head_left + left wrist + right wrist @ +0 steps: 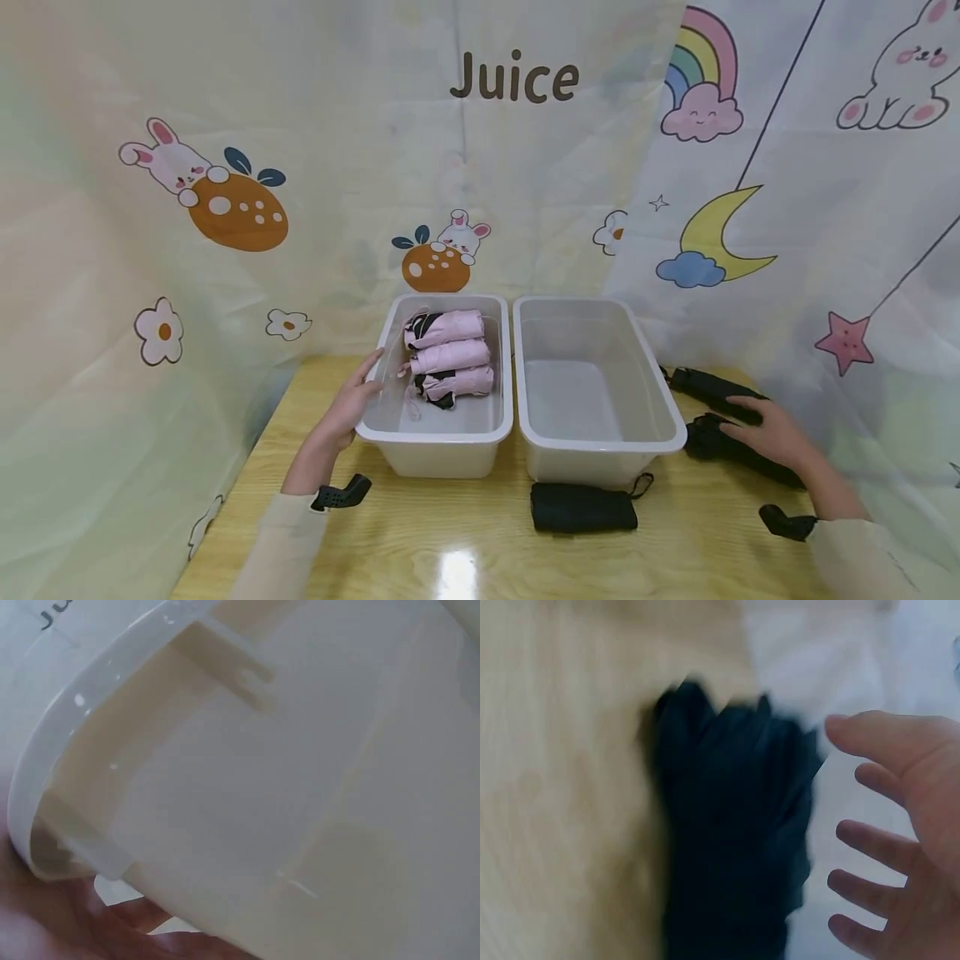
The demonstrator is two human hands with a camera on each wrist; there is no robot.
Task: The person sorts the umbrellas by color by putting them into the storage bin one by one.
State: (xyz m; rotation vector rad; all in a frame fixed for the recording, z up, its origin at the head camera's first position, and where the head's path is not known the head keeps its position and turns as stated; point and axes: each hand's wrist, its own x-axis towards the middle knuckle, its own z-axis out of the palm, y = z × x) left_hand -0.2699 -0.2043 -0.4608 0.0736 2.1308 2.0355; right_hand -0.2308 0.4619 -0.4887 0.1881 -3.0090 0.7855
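My left hand (350,410) holds the left rim of a white plastic bin (442,438), its thumb near the rim and its fingers along the outer wall. Three folded pink umbrellas (450,357) with dark patches lie side by side inside it. On the right, my right hand (776,433) hovers with spread fingers at two folded black umbrellas (738,450). In the right wrist view that hand (900,832) is beside one black umbrella (731,825), not gripping it. Another black umbrella (583,508) with a wrist loop lies in front of the second bin (600,446).
Both bins stand side by side on a wooden table (405,533), and no things show inside the right one. Behind and at the sides hangs a printed curtain (525,167), close to the table's back edge.
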